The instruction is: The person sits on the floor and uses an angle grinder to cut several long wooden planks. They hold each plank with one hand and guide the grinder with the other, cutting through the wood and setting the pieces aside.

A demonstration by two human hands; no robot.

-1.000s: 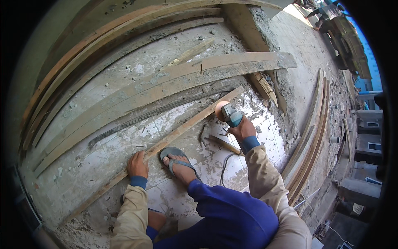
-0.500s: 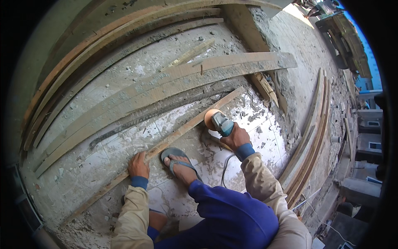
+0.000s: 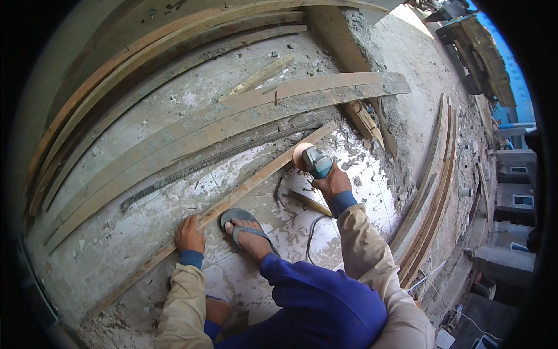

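A long, narrow wooden strip [image 3: 250, 184] runs diagonally across the dirty floor, from lower left up to the right. My left hand [image 3: 190, 234] is closed around it, beside my sandalled foot [image 3: 251, 234]. Farther along, my right hand [image 3: 334, 181] grips an angle grinder [image 3: 318, 163] with a teal and grey body. Its round orange-brown disc [image 3: 300, 155] is at the strip's near edge; whether it touches cannot be made out. Just below the grinder lies a hammer [image 3: 311, 202] with a wooden handle, and a dark cord [image 3: 310, 238] curves down near my right forearm.
Wide planks [image 3: 232, 119] and a ribbed metal bar [image 3: 192, 168] lie beyond the strip. Long boards [image 3: 163, 43] line the far left wall. More boards [image 3: 433, 192] are stacked at right. A broken concrete edge [image 3: 366, 52] stands at the back, with rubble around it.
The grinder has moved a little up and to the right along the strip, uncovering more of the hammer. My left hand keeps its hold; the whole view has shifted slightly.
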